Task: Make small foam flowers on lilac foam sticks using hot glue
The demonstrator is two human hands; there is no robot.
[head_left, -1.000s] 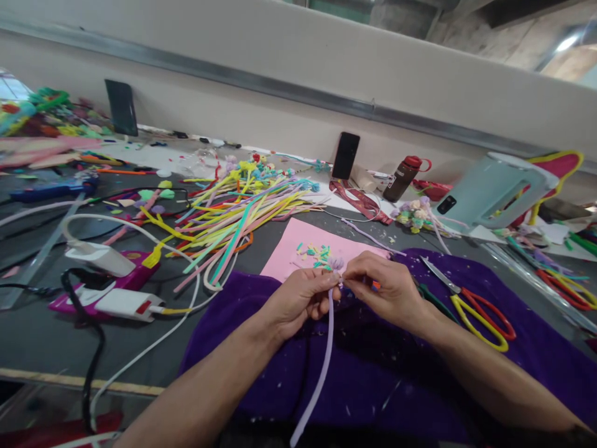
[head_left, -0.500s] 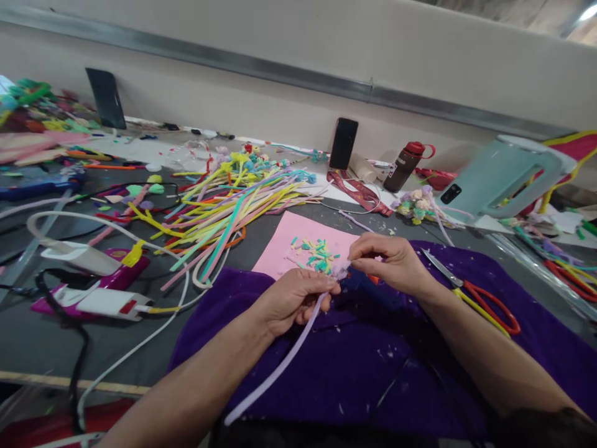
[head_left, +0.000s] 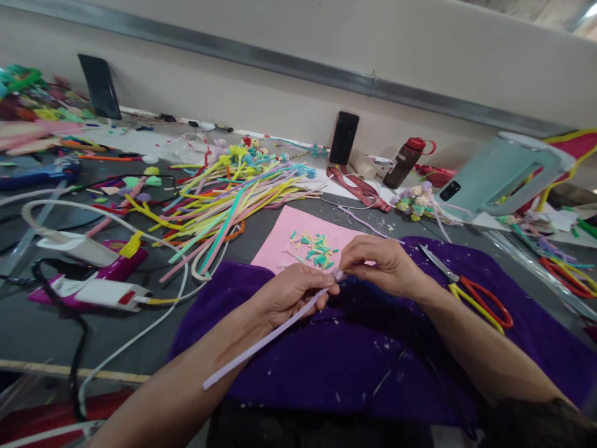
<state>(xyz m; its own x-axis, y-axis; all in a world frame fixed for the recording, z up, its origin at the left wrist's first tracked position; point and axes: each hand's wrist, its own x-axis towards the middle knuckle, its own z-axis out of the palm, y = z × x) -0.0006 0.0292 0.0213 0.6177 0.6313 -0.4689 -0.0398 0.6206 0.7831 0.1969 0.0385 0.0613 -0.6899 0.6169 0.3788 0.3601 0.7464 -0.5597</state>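
While the left hand [head_left: 291, 292] pinches the lilac fuzzy stick [head_left: 261, 343] over the purple cloth [head_left: 373, 367], the right hand [head_left: 380, 264] grips its tip, maybe curling a small bud; most stays straight.

A fuzzy lilac stem [head_left: 265, 339] is lying across plush purple cloth [head_left: 373, 367] flecked with lint. Matt pink paper [head_left: 284, 239] is showing beyond; scissors [head_left: 466, 289] are showing steel blades and glossy plastic handles.
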